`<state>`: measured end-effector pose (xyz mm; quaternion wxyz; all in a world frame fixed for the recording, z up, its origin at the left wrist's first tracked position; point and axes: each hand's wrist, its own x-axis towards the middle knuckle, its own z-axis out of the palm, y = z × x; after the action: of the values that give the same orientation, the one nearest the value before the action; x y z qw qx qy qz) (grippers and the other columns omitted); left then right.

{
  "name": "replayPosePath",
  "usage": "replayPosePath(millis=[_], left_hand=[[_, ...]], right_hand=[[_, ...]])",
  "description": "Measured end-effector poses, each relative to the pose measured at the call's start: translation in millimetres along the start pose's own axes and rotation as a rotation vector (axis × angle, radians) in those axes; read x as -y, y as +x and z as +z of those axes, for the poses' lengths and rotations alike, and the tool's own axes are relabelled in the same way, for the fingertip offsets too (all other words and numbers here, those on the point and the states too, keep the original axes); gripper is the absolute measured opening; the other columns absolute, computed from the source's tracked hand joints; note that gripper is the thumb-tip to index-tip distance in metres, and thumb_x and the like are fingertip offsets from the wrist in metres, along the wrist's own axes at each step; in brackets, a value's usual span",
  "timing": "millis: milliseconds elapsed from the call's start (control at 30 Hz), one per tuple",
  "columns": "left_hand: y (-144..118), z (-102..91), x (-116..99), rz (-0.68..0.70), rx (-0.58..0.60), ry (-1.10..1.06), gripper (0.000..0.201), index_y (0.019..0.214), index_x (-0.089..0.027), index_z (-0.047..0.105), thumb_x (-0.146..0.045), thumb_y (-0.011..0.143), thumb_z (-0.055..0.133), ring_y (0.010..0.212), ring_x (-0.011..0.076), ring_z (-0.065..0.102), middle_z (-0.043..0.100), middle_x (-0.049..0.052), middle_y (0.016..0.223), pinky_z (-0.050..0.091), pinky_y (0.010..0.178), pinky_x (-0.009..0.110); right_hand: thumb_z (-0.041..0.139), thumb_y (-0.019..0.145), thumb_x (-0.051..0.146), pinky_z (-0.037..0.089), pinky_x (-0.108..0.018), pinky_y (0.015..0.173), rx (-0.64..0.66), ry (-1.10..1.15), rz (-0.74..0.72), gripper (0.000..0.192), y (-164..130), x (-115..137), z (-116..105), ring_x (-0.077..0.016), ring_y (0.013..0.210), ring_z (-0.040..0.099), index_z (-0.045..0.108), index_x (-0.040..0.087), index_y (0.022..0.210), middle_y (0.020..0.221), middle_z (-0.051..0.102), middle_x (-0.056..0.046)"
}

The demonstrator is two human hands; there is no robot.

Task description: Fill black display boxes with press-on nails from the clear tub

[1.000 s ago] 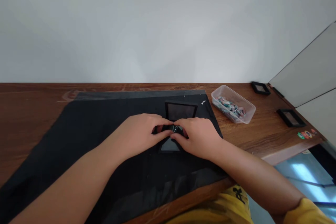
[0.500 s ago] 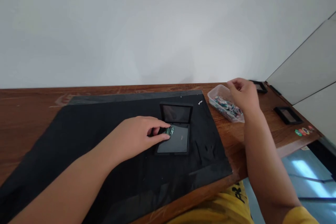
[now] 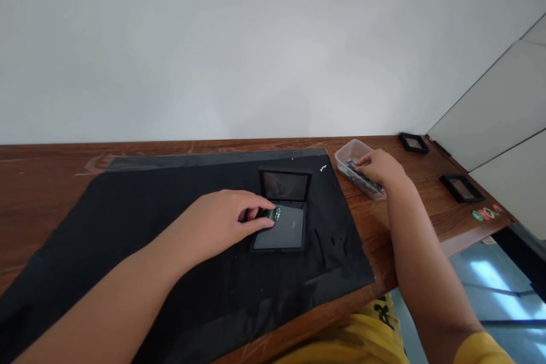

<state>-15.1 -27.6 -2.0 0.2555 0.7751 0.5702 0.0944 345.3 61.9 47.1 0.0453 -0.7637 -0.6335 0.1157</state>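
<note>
My left hand (image 3: 239,215) rests over the left side of an opened black case (image 3: 294,242). Thumb and forefinger pinch a small shiny dark-green piece (image 3: 277,214) against the case's grey inner surface. The case's hinged lid (image 3: 285,185) stands upright at the back, showing a dark window. To the right, my right hand (image 3: 379,167) reaches into a clear plastic tub (image 3: 350,149). Its fingers are drawn together among many small shiny pieces (image 3: 365,181). What they hold, if anything, cannot be made out.
A black mat (image 3: 170,182) covers much of the wooden table (image 3: 384,222). White scraps (image 3: 323,168) lie near its right corner. Two black frames (image 3: 413,143) and round coloured stickers (image 3: 478,215) are at the right. A wall rises behind.
My right hand has come down from above the tub's right edge, putting its fingers in among the pieces. My left hand keeps its pinch at the case.
</note>
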Motion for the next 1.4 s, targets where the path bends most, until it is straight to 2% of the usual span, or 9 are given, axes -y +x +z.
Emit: replayPosePath(millis=[167,267,400,567,867,1033,1267,1333,1400], left_hand=[[-0.8,-2.7,-3.1,-0.025,0.007,-0.003,0.043,0.116,-0.038,0.092,-0.067,0.091,0.072,0.072,0.0220,0.068,0.076,0.001,0.080,0.043,0.065,0.034],[-0.8,-6.4,-2.7,-0.033,0.044,-0.012,0.046,0.117,-0.039,0.093,-0.068,0.086,0.076,0.074,0.0218,0.069,0.078,0.001,0.084,0.044,0.066,0.033],[0.0,-9.9,0.7,-0.053,0.093,-0.016,0.051,0.121,-0.041,0.093,-0.070,0.081,0.081,0.073,0.0210,0.067,0.079,0.000,0.086,0.043,0.066,0.033],[-0.8,-9.4,2.6,-0.001,0.102,-0.004,0.044,0.116,-0.042,0.094,-0.069,0.084,0.080,0.077,0.0219,0.069,0.078,0.002,0.087,0.046,0.069,0.033],[-4.3,-3.9,6.5,0.139,0.004,0.053,0.035,0.114,-0.044,0.094,-0.066,0.091,0.078,0.077,0.0245,0.073,0.081,0.004,0.088,0.048,0.066,0.035],[-4.6,-1.2,7.4,0.189,-0.014,0.061,0.035,0.114,-0.045,0.094,-0.066,0.095,0.075,0.082,0.0259,0.075,0.086,0.004,0.097,0.051,0.074,0.037],[-4.4,-13.0,-1.7,0.062,0.128,0.070,0.044,0.125,-0.046,0.092,-0.068,0.089,0.080,0.078,0.0252,0.073,0.082,0.003,0.083,0.046,0.067,0.034],[-4.5,-15.1,-3.2,0.052,0.145,0.072,0.044,0.126,-0.047,0.092,-0.068,0.088,0.080,0.079,0.0248,0.073,0.081,0.002,0.084,0.045,0.067,0.034],[-4.4,-14.9,-3.2,0.055,0.137,0.080,0.045,0.125,-0.047,0.092,-0.068,0.088,0.079,0.080,0.0248,0.072,0.080,0.002,0.084,0.046,0.069,0.033]], right_hand=[[0.083,0.092,0.028,0.062,-0.043,0.088,-0.021,0.001,0.017,0.014,-2.0,1.3,-0.8,-0.0348,0.106,0.083,0.093,0.024,0.102,0.115,0.088,-0.016],[0.080,0.094,0.028,0.060,-0.043,0.088,-0.043,0.011,0.027,0.015,-4.3,2.2,-4.2,-0.0343,0.106,0.082,0.092,0.024,0.103,0.114,0.088,-0.016],[0.073,0.096,0.028,0.058,-0.042,0.087,-0.168,0.060,0.032,0.021,-11.0,5.0,-10.4,-0.0325,0.105,0.080,0.091,0.025,0.108,0.114,0.087,-0.014],[0.067,0.099,0.031,0.056,-0.042,0.086,-0.311,0.113,0.011,0.027,-17.8,7.2,-15.3,-0.0311,0.103,0.078,0.090,0.023,0.112,0.114,0.087,-0.014],[0.063,0.098,0.028,0.051,-0.040,0.082,-0.330,0.180,0.022,0.023,-19.3,8.6,-16.9,-0.0314,0.099,0.075,0.084,0.021,0.104,0.112,0.086,-0.014],[0.061,0.095,0.028,0.053,-0.041,0.085,-0.345,0.363,-0.069,0.017,-18.5,9.7,-13.8,-0.0279,0.090,0.073,0.077,0.021,0.092,0.094,0.083,-0.012],[0.065,0.091,0.038,0.048,-0.032,0.067,-0.285,0.792,-0.388,0.017,-28.0,22.7,-14.4,-0.0160,0.066,0.058,0.068,0.023,0.083,0.069,0.065,0.000],[0.069,0.090,0.041,0.045,-0.029,0.062,-0.163,0.865,-0.480,0.019,-34.7,27.3,-16.4,-0.0139,0.062,0.055,0.067,0.024,0.083,0.066,0.061,0.002],[0.073,0.090,0.042,0.042,-0.027,0.057,0.044,0.933,-0.565,0.021,-42.2,31.8,-17.7,-0.0118,0.059,0.052,0.067,0.024,0.081,0.065,0.061,0.003]])
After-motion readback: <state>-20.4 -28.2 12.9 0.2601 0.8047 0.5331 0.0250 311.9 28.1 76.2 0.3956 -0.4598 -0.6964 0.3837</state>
